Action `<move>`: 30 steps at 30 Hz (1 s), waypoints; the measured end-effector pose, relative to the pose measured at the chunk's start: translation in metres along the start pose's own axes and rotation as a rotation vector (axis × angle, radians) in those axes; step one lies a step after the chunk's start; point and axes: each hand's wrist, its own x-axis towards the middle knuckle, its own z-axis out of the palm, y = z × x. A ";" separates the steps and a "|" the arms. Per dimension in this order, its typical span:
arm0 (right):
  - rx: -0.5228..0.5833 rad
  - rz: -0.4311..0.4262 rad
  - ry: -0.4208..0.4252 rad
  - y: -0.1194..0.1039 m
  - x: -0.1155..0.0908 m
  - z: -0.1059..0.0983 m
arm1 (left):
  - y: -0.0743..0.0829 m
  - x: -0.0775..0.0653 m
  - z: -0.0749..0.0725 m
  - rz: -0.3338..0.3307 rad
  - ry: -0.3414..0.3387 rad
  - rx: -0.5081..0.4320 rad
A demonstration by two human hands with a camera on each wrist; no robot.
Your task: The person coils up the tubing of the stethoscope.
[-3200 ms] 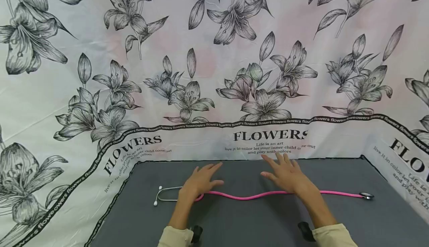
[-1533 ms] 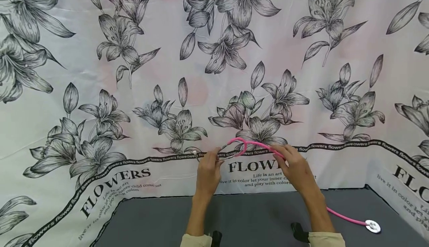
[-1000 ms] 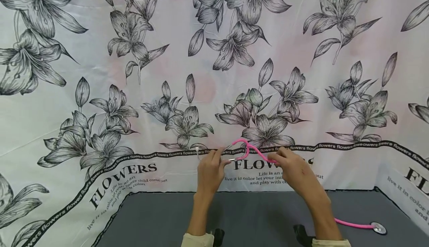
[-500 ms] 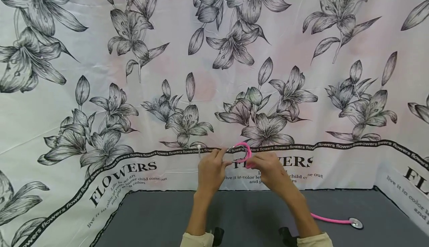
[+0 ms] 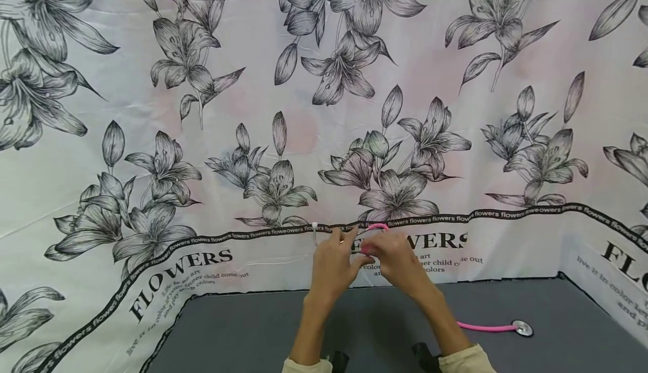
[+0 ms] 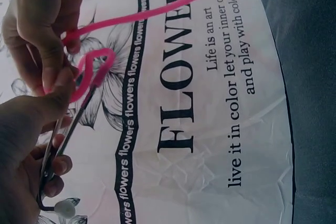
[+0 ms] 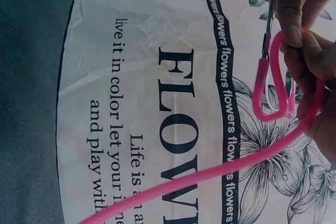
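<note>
Fingers of the left hand (image 5: 331, 266) and right hand (image 5: 402, 263) grasp a pink stethoscope (image 7: 210, 174)

Dark grey, the tabletop (image 5: 243, 333) fills the lower part of the head view, bordered by a lily-printed sheet (image 5: 506, 243) that rises behind it and runs along its sides. One black band (image 5: 202, 239) lettered "flowers" winds across the sheet. Below it stand three large "FLOWERS" headings (image 5: 440, 242), the middle one partly hidden by the hands, the right one cut off by the frame.

Counted: one stethoscope, two hands, two cream sleeves (image 5: 466, 359) and two black wrist pieces (image 5: 425, 357), one at each wrist. The stethoscope's upper end is held up in front of the sheet. It has one length of pink tubing (image 6: 142, 17), two metal ear tubes (image 7: 271, 14) and one round chest piece (image 5: 522, 328), which lies on the tabletop to the right of the hands. One white ear tip (image 6: 65, 208) shows clearly in the left wrist view.

Left-hand fingers curl round the metal ear tubes, the thumb reaching to the right hand's fingertips; whether it also presses the tubing cannot be told. Right-hand fingers pinch the pink tubing, which bends sharply just beside its joint with the ear tubes.
</note>
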 end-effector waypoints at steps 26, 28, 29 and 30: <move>0.032 0.134 -0.163 -0.001 0.002 -0.014 | -0.016 -0.005 0.009 -0.003 -0.098 -0.078; 0.074 0.116 -0.132 0.004 0.003 -0.022 | -0.020 -0.004 0.006 -0.002 -0.135 -0.108; 0.085 0.104 -0.111 0.006 0.003 -0.026 | -0.021 -0.003 0.005 0.004 -0.149 -0.127; 0.084 0.097 -0.092 0.008 0.003 -0.030 | -0.022 -0.002 0.004 0.012 -0.159 -0.146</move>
